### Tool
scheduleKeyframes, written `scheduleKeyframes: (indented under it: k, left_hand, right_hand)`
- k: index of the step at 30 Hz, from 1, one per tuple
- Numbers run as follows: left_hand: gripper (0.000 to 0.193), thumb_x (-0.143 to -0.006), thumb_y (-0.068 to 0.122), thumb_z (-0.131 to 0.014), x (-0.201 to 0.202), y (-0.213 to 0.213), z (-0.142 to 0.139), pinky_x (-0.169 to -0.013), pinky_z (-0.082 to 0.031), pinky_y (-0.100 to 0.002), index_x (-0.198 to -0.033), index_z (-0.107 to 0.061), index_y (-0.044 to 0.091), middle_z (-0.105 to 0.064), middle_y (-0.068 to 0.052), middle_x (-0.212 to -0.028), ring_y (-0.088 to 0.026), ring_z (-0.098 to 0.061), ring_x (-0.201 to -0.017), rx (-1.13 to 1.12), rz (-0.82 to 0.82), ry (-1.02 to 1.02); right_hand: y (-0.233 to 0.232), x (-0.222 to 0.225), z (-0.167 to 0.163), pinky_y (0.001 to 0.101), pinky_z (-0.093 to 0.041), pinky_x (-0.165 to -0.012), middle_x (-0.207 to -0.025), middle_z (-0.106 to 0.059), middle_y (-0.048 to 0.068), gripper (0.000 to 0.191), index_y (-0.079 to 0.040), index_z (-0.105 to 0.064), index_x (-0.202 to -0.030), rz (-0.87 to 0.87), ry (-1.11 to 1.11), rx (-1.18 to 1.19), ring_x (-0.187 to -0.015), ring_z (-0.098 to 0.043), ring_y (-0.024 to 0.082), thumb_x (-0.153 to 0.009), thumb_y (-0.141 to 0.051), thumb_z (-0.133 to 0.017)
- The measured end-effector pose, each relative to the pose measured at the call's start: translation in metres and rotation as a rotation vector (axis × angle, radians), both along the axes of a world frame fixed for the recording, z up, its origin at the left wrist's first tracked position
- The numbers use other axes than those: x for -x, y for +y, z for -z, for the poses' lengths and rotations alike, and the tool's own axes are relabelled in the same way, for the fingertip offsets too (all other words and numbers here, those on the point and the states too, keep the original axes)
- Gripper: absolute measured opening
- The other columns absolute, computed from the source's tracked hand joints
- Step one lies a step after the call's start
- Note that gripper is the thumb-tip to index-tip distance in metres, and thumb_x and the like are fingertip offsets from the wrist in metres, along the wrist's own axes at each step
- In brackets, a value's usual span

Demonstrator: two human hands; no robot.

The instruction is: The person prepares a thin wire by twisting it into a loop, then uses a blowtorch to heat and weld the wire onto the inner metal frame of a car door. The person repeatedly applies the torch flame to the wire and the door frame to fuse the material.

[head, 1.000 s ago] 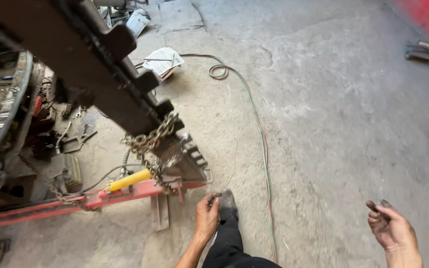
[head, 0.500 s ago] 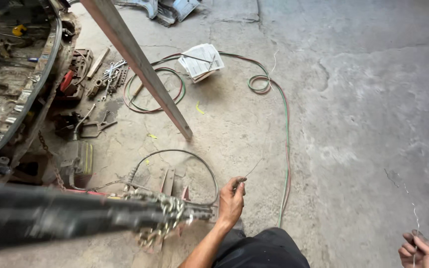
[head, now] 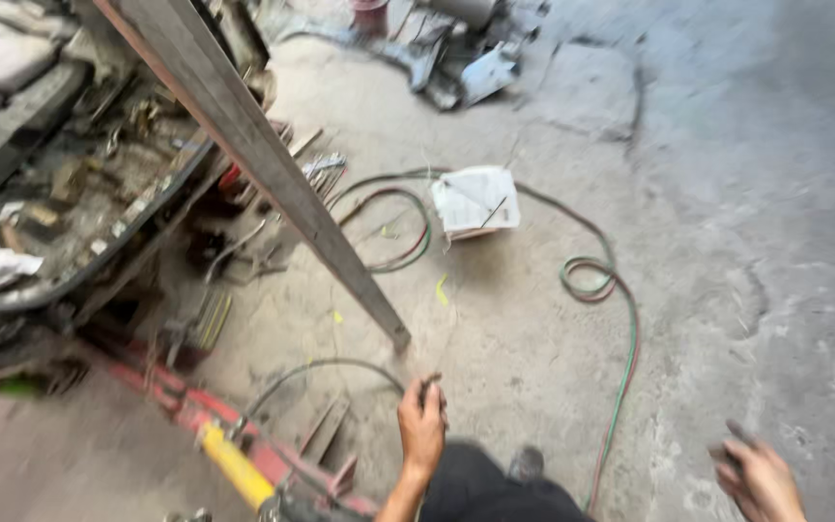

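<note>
My left hand [head: 422,425] is low in the middle, just above my dark trouser leg [head: 495,488] and shoe [head: 526,462]. Its fingers are pinched shut on a small dark end [head: 430,383] that looks like a thin wire; the wire itself is too blurred to follow. My right hand [head: 761,478] is at the bottom right over bare concrete, fingers curled round a small dark piece [head: 733,437]. A slanted steel beam [head: 244,145] ends on the floor just beyond my left hand.
A green-and-red hose [head: 623,348] loops across the floor past a white box [head: 475,200]. A red frame [head: 171,391] with a yellow handle [head: 234,464] lies at the lower left. Vehicle bodywork [head: 50,193] and loose tools [head: 316,166] crowd the left; scrap metal [head: 466,68] lies far back.
The view has swung up and forward, so the dark boom and chain are out of sight. My left hand stays by my knee; my right hand has come further into view.
</note>
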State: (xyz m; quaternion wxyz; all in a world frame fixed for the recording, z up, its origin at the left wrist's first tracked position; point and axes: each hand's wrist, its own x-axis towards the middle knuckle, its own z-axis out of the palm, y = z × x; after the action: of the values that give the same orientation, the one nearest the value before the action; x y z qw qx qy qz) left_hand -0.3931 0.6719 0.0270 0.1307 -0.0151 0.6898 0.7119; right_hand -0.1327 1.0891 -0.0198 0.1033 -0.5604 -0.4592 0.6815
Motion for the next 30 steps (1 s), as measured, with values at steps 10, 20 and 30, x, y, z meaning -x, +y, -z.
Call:
scheduleKeyframes:
  k: [10, 20, 30]
  left_hand:
    - [0.022, -0.099, 0.008, -0.065, 0.137, 0.072, 0.040, -0.052, -0.044, -0.021, -0.118, -0.071, 0.000, -0.069, -0.003, -0.081, -0.006, -0.055, -0.061, -0.191, -0.113, -0.022]
    - [0.013, -0.097, 0.005, -0.064, 0.347, 0.127, 0.021, -0.042, -0.044, -0.023, -0.109, -0.065, 0.003, -0.069, -0.006, -0.084, -0.008, -0.057, -0.054, -0.245, -0.231, -0.135]
    - [0.001, -0.101, 0.001, -0.061, 0.429, 0.206, -0.014, -0.062, -0.060, -0.027, -0.102, -0.062, 0.001, -0.064, -0.003, -0.082, -0.010, -0.067, -0.070, -0.143, -0.111, -0.130]
  right_hand:
    - [0.041, 0.279, 0.015, 0.0283, -0.032, -0.043, -0.076, -0.064, 0.008, 0.048, 0.002, -0.056, -0.144, -0.477, 0.104, -0.239, -0.051, -0.045, 0.012, -0.098, -0.008, -0.059]
    - [0.082, 0.438, 0.006, 0.0272, -0.031, -0.044, -0.075, -0.064, 0.008, 0.037, 0.001, -0.067, -0.135, -0.542, -0.052, -0.292, -0.053, -0.043, 0.011, -0.099, -0.008, -0.063]
    - [0.115, 0.581, 0.040, 0.0255, -0.042, -0.054, -0.080, -0.068, 0.006, 0.036, 0.003, -0.069, -0.133, -0.776, -0.124, -0.322, -0.063, -0.053, 0.009, -0.102, -0.014, -0.066]
